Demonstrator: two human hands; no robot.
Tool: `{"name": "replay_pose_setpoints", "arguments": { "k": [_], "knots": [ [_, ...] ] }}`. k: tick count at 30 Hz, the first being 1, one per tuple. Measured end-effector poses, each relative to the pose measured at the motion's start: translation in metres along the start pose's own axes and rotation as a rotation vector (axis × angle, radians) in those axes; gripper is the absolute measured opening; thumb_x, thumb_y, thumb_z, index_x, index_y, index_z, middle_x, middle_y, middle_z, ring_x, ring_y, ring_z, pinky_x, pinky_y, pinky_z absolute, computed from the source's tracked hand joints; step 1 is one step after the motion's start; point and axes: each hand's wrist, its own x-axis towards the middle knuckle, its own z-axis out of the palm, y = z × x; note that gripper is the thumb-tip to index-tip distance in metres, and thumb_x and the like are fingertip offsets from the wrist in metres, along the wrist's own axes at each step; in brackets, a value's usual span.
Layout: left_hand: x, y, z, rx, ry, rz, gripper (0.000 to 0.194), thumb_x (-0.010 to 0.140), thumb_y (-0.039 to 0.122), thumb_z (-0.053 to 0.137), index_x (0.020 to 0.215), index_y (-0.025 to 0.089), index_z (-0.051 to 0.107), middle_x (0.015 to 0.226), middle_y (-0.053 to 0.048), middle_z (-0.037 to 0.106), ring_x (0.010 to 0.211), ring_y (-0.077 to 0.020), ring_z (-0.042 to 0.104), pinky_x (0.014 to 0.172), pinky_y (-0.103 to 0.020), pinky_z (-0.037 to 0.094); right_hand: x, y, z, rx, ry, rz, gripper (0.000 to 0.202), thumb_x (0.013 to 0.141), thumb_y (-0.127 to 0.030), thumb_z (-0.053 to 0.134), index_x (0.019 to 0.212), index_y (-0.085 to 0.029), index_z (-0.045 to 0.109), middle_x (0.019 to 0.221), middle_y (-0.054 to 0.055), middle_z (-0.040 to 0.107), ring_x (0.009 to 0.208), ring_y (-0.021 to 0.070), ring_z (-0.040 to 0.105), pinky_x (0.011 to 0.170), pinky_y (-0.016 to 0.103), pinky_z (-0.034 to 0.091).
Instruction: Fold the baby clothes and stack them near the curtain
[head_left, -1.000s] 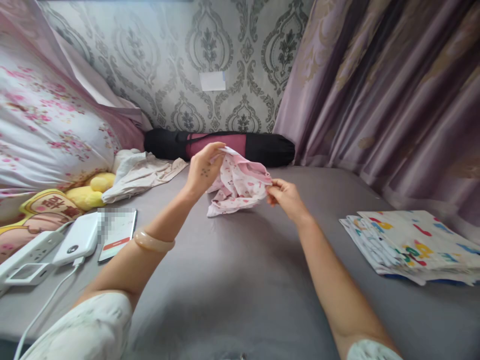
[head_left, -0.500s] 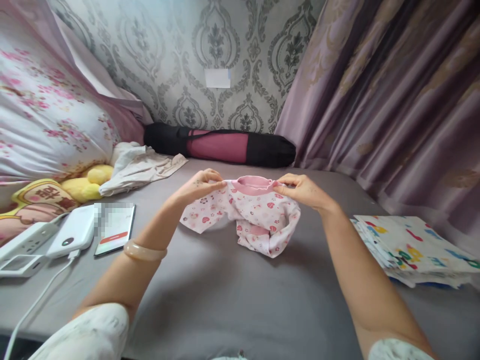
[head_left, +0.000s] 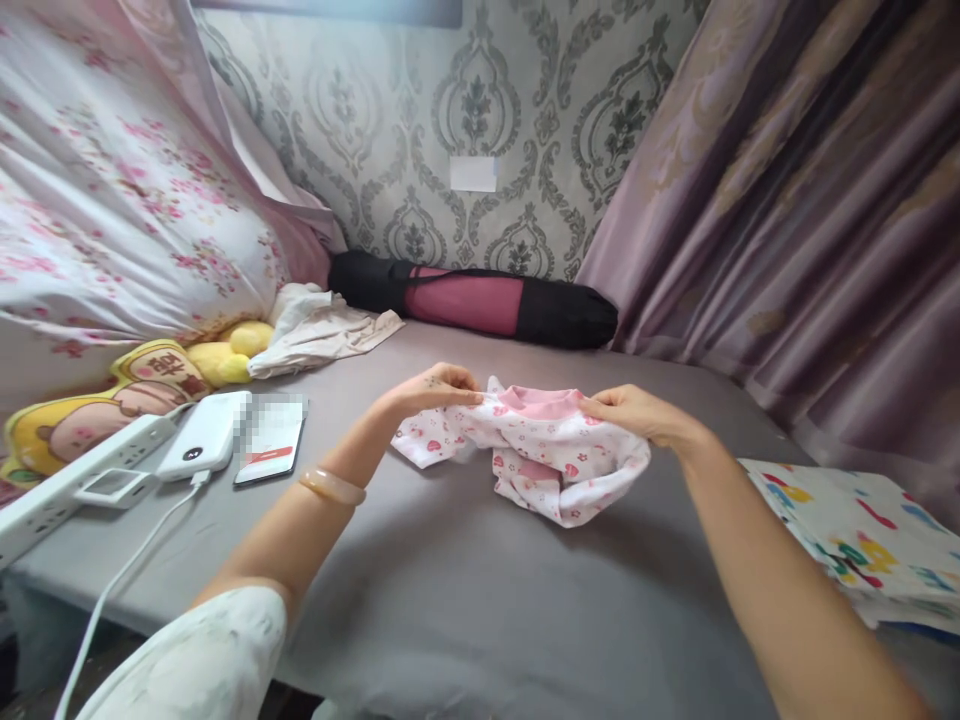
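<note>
A small white baby garment (head_left: 551, 455) with pink and red prints and a pink collar lies rumpled on the grey bed sheet (head_left: 480, 590), in the middle of the view. My left hand (head_left: 435, 387) pinches its left shoulder by the collar. My right hand (head_left: 637, 413) pinches the right shoulder. Both hands hold the collar edge just above the sheet, with the rest of the garment bunched below them. A pale bangle sits on my left wrist.
Folded colourful printed cloths (head_left: 862, 535) lie at the right. A black and pink roll bag (head_left: 480, 300) lies against the wallpapered wall. At the left are a phone (head_left: 271, 450), a white power bank (head_left: 204, 448) with cable, a power strip (head_left: 71, 480), a yellow plush toy (head_left: 150, 375), crumpled beige cloth (head_left: 322, 330) and floral bedding. Purple curtains hang at the right.
The garment was held up bunched in the air; both hands have brought it down onto the sheet and spread the collar between them. The view has shifted a little to the left.
</note>
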Motion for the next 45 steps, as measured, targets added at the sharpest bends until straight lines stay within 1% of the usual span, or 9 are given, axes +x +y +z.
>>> {"name": "replay_pose_setpoints", "arguments": {
  "k": [5, 8, 14, 16, 20, 24, 27, 38, 45],
  "knots": [
    [-0.011, 0.025, -0.015, 0.069, -0.063, 0.04, 0.024, 0.066, 0.041, 0.076, 0.075, 0.02, 0.071, 0.064, 0.0, 0.062, 0.055, -0.0118, 0.051, 0.048, -0.023, 0.036, -0.014, -0.011, -0.018, 0.026, -0.02, 0.002, 0.037, 0.069, -0.058, 0.072, 0.078, -0.022, 0.074, 0.074, 0.006, 0.073, 0.067, 0.0204, 0.066, 0.06, 0.032, 0.053],
    [-0.013, 0.051, -0.024, 0.139, 0.028, 0.103, 0.016, 0.062, 0.034, 0.078, 0.065, 0.021, 0.069, 0.058, 0.001, 0.059, 0.052, -0.0126, 0.049, 0.047, -0.024, 0.036, -0.02, -0.026, -0.03, -0.009, 0.078, -0.106, 0.036, 0.076, -0.058, 0.066, 0.08, -0.023, 0.073, 0.074, 0.006, 0.073, 0.069, 0.0209, 0.067, 0.065, 0.034, 0.054],
    [0.003, 0.112, -0.028, 0.38, 0.747, 0.54, 0.011, 0.076, 0.029, 0.066, 0.08, 0.02, 0.07, 0.08, -0.003, 0.064, 0.085, -0.0196, 0.058, 0.077, -0.03, 0.046, -0.011, -0.077, -0.062, -0.243, 0.553, -0.396, 0.031, 0.088, -0.05, 0.059, 0.099, -0.024, 0.071, 0.09, 0.009, 0.072, 0.082, 0.0215, 0.063, 0.072, 0.034, 0.048],
    [0.011, 0.12, -0.027, 0.432, 0.883, 0.615, 0.012, 0.08, 0.03, 0.063, 0.087, 0.022, 0.069, 0.091, -0.004, 0.064, 0.1, -0.0229, 0.055, 0.088, -0.033, 0.043, -0.003, -0.085, -0.065, -0.401, 0.721, -0.5, 0.028, 0.095, -0.043, 0.051, 0.098, -0.023, 0.07, 0.096, 0.01, 0.07, 0.093, 0.0227, 0.061, 0.082, 0.036, 0.045],
    [0.028, 0.118, -0.027, 0.58, 0.856, 0.58, 0.012, 0.08, 0.034, 0.063, 0.079, 0.023, 0.067, 0.088, -0.005, 0.063, 0.106, -0.0273, 0.052, 0.096, -0.04, 0.036, 0.01, -0.081, -0.058, -0.717, 0.724, -0.526, 0.028, 0.096, -0.037, 0.048, 0.09, -0.02, 0.069, 0.096, 0.008, 0.067, 0.095, 0.0237, 0.059, 0.085, 0.039, 0.041],
    [0.037, 0.116, -0.029, 0.574, 0.932, 0.638, 0.014, 0.085, 0.036, 0.058, 0.083, 0.026, 0.067, 0.095, -0.006, 0.063, 0.113, -0.0283, 0.045, 0.101, -0.043, 0.029, 0.016, -0.078, -0.054, -0.782, 0.932, -0.556, 0.029, 0.098, -0.035, 0.043, 0.099, -0.021, 0.068, 0.113, 0.008, 0.063, 0.105, 0.0245, 0.054, 0.092, 0.042, 0.037],
    [0.039, 0.123, -0.028, 0.631, 0.869, 0.631, 0.013, 0.083, 0.036, 0.061, 0.079, 0.025, 0.067, 0.092, -0.006, 0.063, 0.112, -0.0292, 0.045, 0.101, -0.045, 0.027, 0.017, -0.082, -0.057, -0.817, 0.873, -0.571, 0.033, 0.1, -0.033, 0.038, 0.098, -0.022, 0.069, 0.108, 0.008, 0.064, 0.103, 0.0243, 0.055, 0.093, 0.044, 0.036],
    [0.045, 0.137, 0.0, 0.75, 1.162, 0.397, 0.024, 0.097, 0.035, 0.04, 0.096, 0.024, 0.062, 0.106, -0.006, 0.063, 0.113, -0.0257, 0.048, 0.099, -0.043, 0.03, 0.024, -0.092, -0.053, -0.752, 1.088, -0.524, 0.026, 0.094, -0.035, 0.047, 0.091, -0.019, 0.067, 0.108, 0.011, 0.062, 0.103, 0.0271, 0.052, 0.09, 0.044, 0.037],
    [0.054, 0.122, -0.005, 0.664, 1.093, 0.382, 0.019, 0.095, 0.027, 0.043, 0.093, 0.022, 0.061, 0.096, -0.005, 0.064, 0.099, -0.0211, 0.057, 0.091, -0.039, 0.038, 0.04, -0.079, -0.056, -0.653, 0.949, -0.449, 0.036, 0.094, -0.047, 0.045, 0.088, -0.019, 0.067, 0.08, 0.009, 0.063, 0.078, 0.0232, 0.057, 0.073, 0.036, 0.043]
  ]
}}
